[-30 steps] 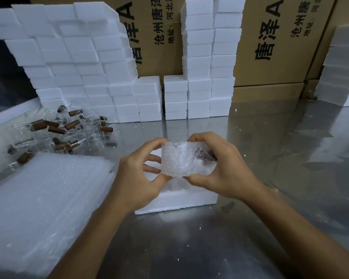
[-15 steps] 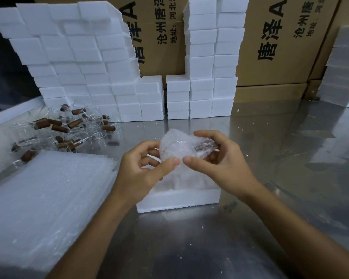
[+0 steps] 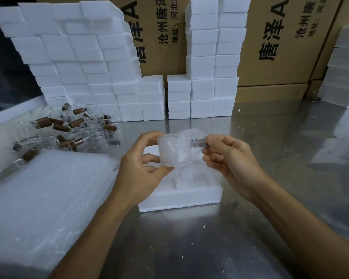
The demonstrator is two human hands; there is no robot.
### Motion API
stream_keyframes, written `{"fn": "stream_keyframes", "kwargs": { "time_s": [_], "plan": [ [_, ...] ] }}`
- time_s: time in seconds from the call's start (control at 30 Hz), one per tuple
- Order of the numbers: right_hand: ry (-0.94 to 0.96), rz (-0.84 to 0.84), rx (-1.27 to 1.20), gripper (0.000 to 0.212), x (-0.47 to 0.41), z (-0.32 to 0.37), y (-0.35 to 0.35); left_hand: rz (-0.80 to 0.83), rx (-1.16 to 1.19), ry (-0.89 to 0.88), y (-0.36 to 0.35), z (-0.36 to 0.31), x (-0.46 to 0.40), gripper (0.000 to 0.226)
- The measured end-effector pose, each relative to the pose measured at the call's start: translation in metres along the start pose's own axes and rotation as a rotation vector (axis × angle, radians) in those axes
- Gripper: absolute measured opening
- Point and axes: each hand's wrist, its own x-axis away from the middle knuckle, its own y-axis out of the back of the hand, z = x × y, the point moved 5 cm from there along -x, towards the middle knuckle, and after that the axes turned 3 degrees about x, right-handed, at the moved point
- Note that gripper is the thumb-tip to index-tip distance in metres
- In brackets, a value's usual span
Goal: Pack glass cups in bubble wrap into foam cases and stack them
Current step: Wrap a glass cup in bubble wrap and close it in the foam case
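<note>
We hold a bubble-wrapped glass cup (image 3: 179,150) between our left hand (image 3: 143,170) and right hand (image 3: 228,158), above an open foam case (image 3: 181,196) on the steel table (image 3: 250,198).

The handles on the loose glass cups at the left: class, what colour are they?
Brown, wood-like handles, best seen in the head view.

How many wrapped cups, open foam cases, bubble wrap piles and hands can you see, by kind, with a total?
wrapped cup: 1
open foam case: 1
bubble wrap pile: 1
hands: 2, the left hand and the right hand, both gripping the wrapped cup
Total: 5
</note>
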Motion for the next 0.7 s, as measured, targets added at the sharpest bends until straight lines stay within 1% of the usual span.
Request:
{"fn": "stream_keyframes", "kwargs": {
  "time_s": [0.13,0.23,0.27,0.37,0.4,0.57,0.7],
  "plan": [
    [0.05,0.006,0.002,0.01,0.001,0.003,-0.002,0.122,0.139,0.086,-0.003,0.004,0.002,0.085],
    [0.107,0.018,0.061,0.014,0.004,0.006,-0.005,0.092,0.146,0.093,0.001,0.005,0.002,0.085],
    [0.141,0.029,0.117,0.014,0.005,0.006,-0.007,0.085,0.099,0.077,0.003,0.005,0.002,0.083],
    [0.241,0.08,0.271,0.013,0.009,0.003,-0.017,0.114,-0.19,0.028,0.011,0.007,0.002,0.078],
    [0.264,0.097,0.297,0.013,0.009,0.001,-0.02,0.13,-0.253,0.022,0.012,0.008,0.003,0.075],
    [0.31,0.158,0.39,0.016,0.01,-0.01,-0.026,0.172,-0.333,0.025,0.014,0.016,0.004,0.062],
    [0.331,0.17,0.463,0.015,0.009,-0.014,-0.026,0.19,-0.354,0.062,0.012,0.023,0.004,0.059]
  ]
}}
